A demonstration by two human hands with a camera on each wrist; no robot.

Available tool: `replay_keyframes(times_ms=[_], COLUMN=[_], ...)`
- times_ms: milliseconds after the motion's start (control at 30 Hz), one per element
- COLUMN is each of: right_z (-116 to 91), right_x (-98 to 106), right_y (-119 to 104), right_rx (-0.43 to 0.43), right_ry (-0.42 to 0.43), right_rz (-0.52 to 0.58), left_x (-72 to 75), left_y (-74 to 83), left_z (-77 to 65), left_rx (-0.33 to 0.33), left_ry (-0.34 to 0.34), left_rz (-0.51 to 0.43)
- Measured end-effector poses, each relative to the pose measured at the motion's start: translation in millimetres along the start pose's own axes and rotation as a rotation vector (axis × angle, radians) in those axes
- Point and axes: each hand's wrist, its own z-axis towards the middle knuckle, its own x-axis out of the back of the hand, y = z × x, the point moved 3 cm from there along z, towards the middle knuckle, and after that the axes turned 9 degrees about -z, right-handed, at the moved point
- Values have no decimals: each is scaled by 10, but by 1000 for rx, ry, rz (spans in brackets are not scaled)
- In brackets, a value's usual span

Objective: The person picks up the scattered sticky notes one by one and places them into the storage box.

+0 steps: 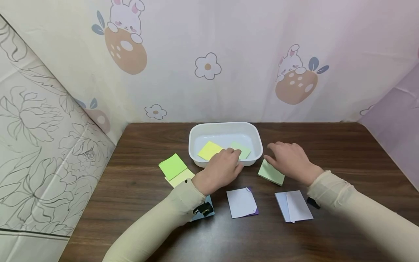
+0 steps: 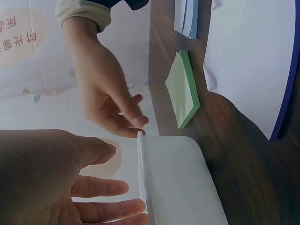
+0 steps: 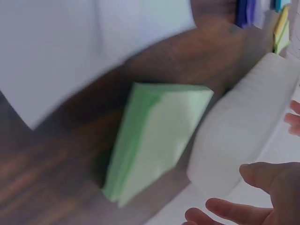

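My left hand [image 1: 222,169] reaches over the near rim of a white plastic tub [image 1: 226,125]. In the left wrist view its fingers [image 2: 101,186] are extended, with nothing between them and the thumb. Inside the tub lie a yellow sticky note [image 1: 209,150] and a pale green sticky note [image 1: 243,150], partly hidden by that hand. Above the table at the tub's right side is my right hand [image 1: 292,162]. Its thumb and fingers [image 3: 239,209] are spread apart and hold nothing. Just below it, a light green sticky note pad [image 1: 271,173] rests on the table.
Left of the tub are a bright green pad [image 1: 173,166] and a pale yellow one [image 1: 181,177]. Nearer me lie a blue pad [image 1: 196,217] partly under the left wrist, a white-topped purple pad [image 1: 241,203] and a pale blue-white pad [image 1: 298,206]. A patterned curtain [image 1: 242,72] hangs behind.
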Motion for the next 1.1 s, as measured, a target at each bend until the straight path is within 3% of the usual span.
replay_keyframes(times_ms=[267,700,1100], right_z=[-69,-140,-187], right_x=[-100,-230,-278], right_y=[-23,-2,22], right_rx=[3,-4,-33], right_ry=[-83,-90,-187], right_rz=[-8,-18,-18], left_x=[-28,-82,-95], left_y=[27,97,166], left_z=[-7,13,34], left_rx=[-8,-16,-23], left_ry=[-18,-36,-54], left_rz=[13,20,53])
